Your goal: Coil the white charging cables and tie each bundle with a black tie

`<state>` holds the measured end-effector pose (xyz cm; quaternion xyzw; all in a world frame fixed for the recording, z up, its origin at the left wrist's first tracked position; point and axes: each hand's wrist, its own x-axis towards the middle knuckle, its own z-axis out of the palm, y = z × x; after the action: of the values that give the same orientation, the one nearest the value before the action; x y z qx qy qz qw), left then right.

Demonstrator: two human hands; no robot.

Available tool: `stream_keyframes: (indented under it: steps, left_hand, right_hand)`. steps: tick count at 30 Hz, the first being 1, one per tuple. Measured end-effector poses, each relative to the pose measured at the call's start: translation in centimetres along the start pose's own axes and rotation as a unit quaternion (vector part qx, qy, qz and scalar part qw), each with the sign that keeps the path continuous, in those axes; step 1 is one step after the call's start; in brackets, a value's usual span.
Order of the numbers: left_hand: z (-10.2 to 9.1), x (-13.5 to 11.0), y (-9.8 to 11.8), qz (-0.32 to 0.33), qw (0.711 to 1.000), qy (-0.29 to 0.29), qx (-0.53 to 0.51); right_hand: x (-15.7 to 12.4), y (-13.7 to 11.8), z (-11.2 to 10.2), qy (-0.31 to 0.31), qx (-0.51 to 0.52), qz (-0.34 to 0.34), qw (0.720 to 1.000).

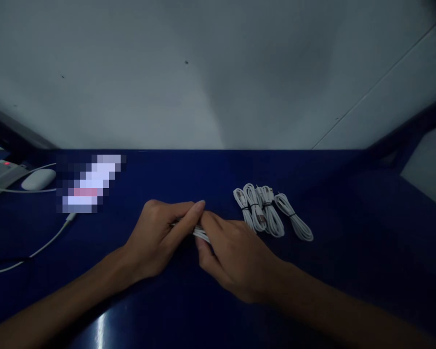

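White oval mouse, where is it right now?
In the head view, the white oval mouse lies far left on the dark blue table, well left of the left hand, beside a thin white cord.

Coiled cables (pixel 272 213) lie just right of the right hand (pixel 236 257), a mouse (pixel 38 179) far left.

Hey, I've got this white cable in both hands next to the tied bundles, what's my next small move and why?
Probably pinch the white cable in your left hand and bind its middle with your right hand. Both hands close on it, and the bundles to the right each carry a dark tie around the middle.
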<state>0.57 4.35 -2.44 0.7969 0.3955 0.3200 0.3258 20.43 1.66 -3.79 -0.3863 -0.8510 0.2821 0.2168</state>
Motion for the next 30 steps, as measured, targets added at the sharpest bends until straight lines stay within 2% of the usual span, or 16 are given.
stream_keyframes:
  steps: [3,6,9,12,15,18,21,23,25,27,30]
  left_hand:
    - [0.1,-0.3,0.0,-0.014,0.999,0.018,-0.040]
    - [0.3,-0.4,0.1,-0.031,0.992,0.075,-0.099]
    - [0.3,0.0,0.4,-0.058,0.965,0.103,-0.234]
    - [0.3,0.4,0.4,-0.078,0.943,0.091,-0.311]
    - [0.4,0.6,-0.1,-0.105,0.928,0.081,-0.347]
    - [0.5,0.8,-0.7,-0.137,0.904,0.047,-0.403]
    - [0.4,1.1,-0.8,-0.150,0.883,0.002,-0.446]
    - [0.2,1.3,-0.8,-0.151,0.884,-0.007,-0.443]
    - [0.1,1.3,-0.8,-0.156,0.894,-0.003,-0.420]
    - [0.1,1.2,-0.9,-0.173,0.903,0.005,-0.393]
    - [0.2,1.0,-1.1,-0.197,0.900,-0.006,-0.388]
  right_hand:
    - [0.2,0.3,-0.3,0.002,0.007,0.002,1.000]
    - [0.3,0.4,-0.7,0.022,0.035,0.023,0.999]
    - [0.1,0.0,-1.2,0.039,0.123,0.061,0.990]
    - [-0.1,-0.8,-1.8,0.054,0.222,0.093,0.969]
    - [-0.2,-1.3,-2.2,0.029,0.348,0.126,0.928]
    - [-0.2,-1.2,-2.1,-0.022,0.479,0.166,0.862]
    - [0.0,-0.7,-1.5,-0.029,0.566,0.177,0.805]
    - [0.1,-0.3,-1.1,-0.029,0.598,0.171,0.782]
    - [0.3,-0.1,-0.9,-0.030,0.603,0.160,0.781]
    - [0.4,0.0,-0.8,-0.025,0.588,0.159,0.793]
    - [0.6,-0.2,-1.0,-0.021,0.578,0.176,0.797]
